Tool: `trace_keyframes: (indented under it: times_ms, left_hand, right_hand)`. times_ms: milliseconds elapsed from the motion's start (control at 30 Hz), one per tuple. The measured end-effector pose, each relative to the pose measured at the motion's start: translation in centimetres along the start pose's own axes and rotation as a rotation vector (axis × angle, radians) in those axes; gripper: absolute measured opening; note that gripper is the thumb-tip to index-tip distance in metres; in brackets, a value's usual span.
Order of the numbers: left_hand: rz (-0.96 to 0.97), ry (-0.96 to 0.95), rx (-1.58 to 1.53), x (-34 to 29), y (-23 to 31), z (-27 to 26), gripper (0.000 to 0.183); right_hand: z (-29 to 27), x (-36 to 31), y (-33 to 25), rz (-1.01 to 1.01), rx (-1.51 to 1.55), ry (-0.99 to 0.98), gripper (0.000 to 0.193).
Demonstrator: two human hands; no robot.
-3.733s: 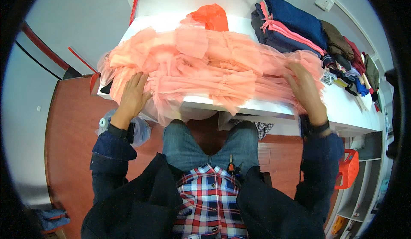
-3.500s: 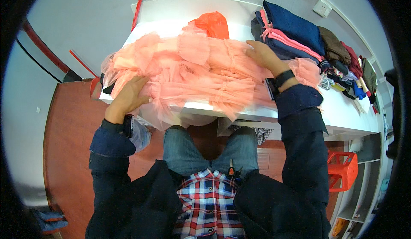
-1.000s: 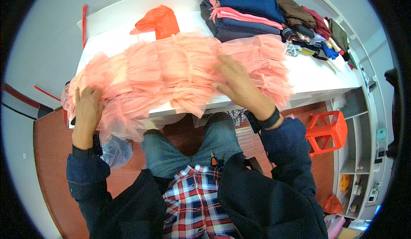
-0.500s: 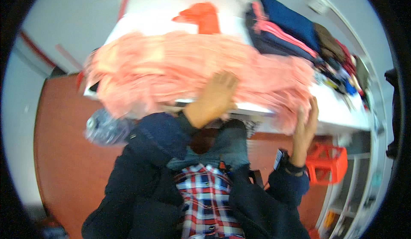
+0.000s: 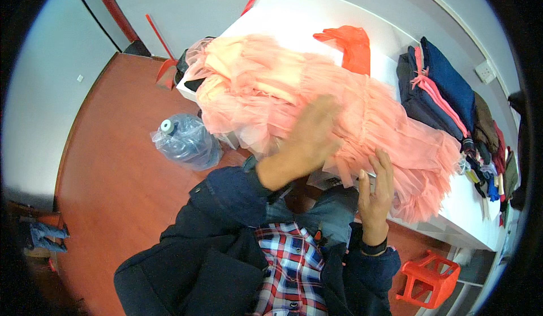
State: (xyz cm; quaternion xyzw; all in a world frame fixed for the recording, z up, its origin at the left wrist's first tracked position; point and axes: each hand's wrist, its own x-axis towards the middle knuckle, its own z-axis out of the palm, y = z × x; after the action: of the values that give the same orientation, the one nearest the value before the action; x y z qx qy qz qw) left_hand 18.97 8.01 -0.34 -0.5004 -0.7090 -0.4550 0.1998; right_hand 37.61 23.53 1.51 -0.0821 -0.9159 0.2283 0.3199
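A coral-pink tulle dress (image 5: 334, 89) with gathered, layered ruffles lies stretched across a white table (image 5: 285, 16). My left hand (image 5: 311, 132), somewhat blurred, is spread flat over the middle of the dress, fingers pointing away from me. My right hand (image 5: 378, 191) is at the near edge of the fabric, right of the left one. Its fingers are stretched and the thumb stands apart; nothing is gripped in it. The ruffled right end of the dress hangs over the table's front edge.
Behind the dress lies a bright orange-red cloth or bag (image 5: 355, 50). Folded dark clothes (image 5: 449, 89) and small items line the right. A large plastic-wrapped water bottle (image 5: 189, 140) stands on the floor at left, a red stool (image 5: 430, 279) at lower right. A dustpan (image 5: 166, 74) is beyond the bottle.
The view has turned, so the table and dress appear farther right and slanted. My right hand has moved from the dress's right end toward its middle. My left hand stays over the middle.
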Motion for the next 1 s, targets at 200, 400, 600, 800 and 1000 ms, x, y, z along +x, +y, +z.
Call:
trace_keyframes:
  times_ms: [200,400,600,800,1000]
  left_hand:
    - [-0.766,0.594,0.074,-4.9,-9.8,-14.8,0.042]
    - [-1.146,0.431,-0.492,-7.3,-15.8,-20.5,0.032]
    - [-1.201,0.308,-0.757,-6.5,-17.6,-20.5,0.038]
    - [-1.202,0.391,-0.924,-5.7,-17.5,-20.5,0.034]
    - [-1.121,0.274,-0.93,-1.3,-18.3,-19.7,0.036]
  right_hand:
    - [4.4,5.1,-2.0,-0.177,-0.037,-0.1,0.06]
    - [8.0,8.5,-2.3,-0.216,-0.245,-0.082,0.077]
    - [11.5,11.3,-3.7,-0.283,-0.183,-0.15,0.084]
    - [15.4,11.1,-5.1,-0.361,-0.189,-0.218,0.087]
    - [16.1,10.7,-4.9,-0.296,-0.13,-0.295,0.083]
